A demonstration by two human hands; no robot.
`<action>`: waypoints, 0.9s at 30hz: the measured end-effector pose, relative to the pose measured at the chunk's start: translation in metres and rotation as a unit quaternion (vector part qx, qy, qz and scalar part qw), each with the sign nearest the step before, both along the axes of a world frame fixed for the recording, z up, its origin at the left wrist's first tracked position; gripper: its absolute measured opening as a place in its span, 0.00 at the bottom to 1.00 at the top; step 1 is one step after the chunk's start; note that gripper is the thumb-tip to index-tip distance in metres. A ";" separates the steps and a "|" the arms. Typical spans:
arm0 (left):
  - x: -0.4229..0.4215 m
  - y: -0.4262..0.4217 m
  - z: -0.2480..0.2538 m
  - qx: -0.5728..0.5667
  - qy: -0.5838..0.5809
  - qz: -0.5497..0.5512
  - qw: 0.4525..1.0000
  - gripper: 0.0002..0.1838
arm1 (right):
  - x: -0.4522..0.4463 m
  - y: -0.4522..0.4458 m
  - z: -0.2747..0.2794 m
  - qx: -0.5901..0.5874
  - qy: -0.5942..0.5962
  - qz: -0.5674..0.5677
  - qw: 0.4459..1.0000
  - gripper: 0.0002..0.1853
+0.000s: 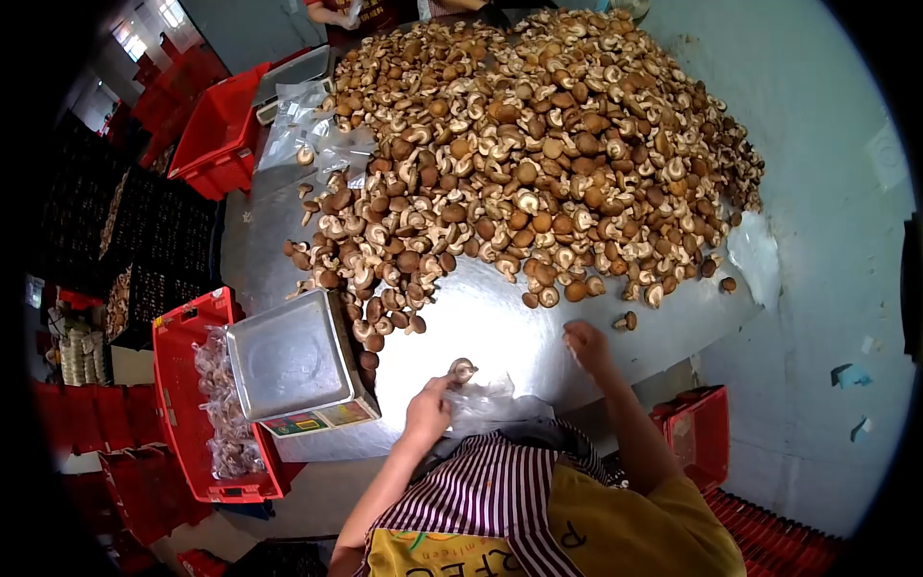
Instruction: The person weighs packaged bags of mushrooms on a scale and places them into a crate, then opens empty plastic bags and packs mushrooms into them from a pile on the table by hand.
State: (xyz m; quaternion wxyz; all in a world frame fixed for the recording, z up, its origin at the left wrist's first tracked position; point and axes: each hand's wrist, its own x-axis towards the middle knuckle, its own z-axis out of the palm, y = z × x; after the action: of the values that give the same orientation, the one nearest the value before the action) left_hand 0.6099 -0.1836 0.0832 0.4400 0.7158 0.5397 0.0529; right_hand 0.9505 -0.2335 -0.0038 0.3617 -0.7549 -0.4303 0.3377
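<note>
My left hand (430, 412) is at the table's near edge, its fingers closed on a clear plastic bag (490, 404). A shiitake mushroom (462, 370) sits at its fingertips, by the top of the bag; whether it is pinched or only touched is unclear. Further right, my right hand (586, 346) hovers over the metal table (510, 327) with loosely bent fingers slightly apart and nothing visible in them. Just beyond it lie a pair of loose mushrooms (626, 321), and past those spreads a large heap of shiitake mushrooms (538, 163).
A weighing scale (293, 356) stands left of my left hand, beside a red crate (207, 385) of bagged mushrooms. Another scale (293, 82), plastic bags (308, 135) and a red crate (219, 130) are at the far left. Another person (370, 14) stands behind the heap.
</note>
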 end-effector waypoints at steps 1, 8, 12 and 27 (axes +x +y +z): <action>-0.004 0.005 -0.003 0.001 -0.002 0.009 1.000 0.27 | 0.015 0.007 -0.001 -0.002 0.002 -0.001 1.000 0.14; -0.006 0.043 0.049 -0.081 -0.085 0.000 0.993 0.38 | 0.061 0.049 0.005 0.025 -0.161 -0.049 0.985 0.13; 0.040 0.055 0.068 -0.056 -0.225 0.006 0.973 0.30 | 0.053 0.072 0.012 0.053 -0.244 0.012 0.968 0.18; 0.117 0.054 -0.074 -0.172 -0.293 0.100 0.935 0.30 | -0.017 0.039 0.041 0.094 -0.106 0.211 0.967 0.14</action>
State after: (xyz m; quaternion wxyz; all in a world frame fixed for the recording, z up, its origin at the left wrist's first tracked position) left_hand 0.7273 -0.1299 0.0095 0.6872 0.5244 0.4564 0.2108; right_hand 0.9331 -0.1948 0.0367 0.3033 -0.6411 -0.6458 0.2826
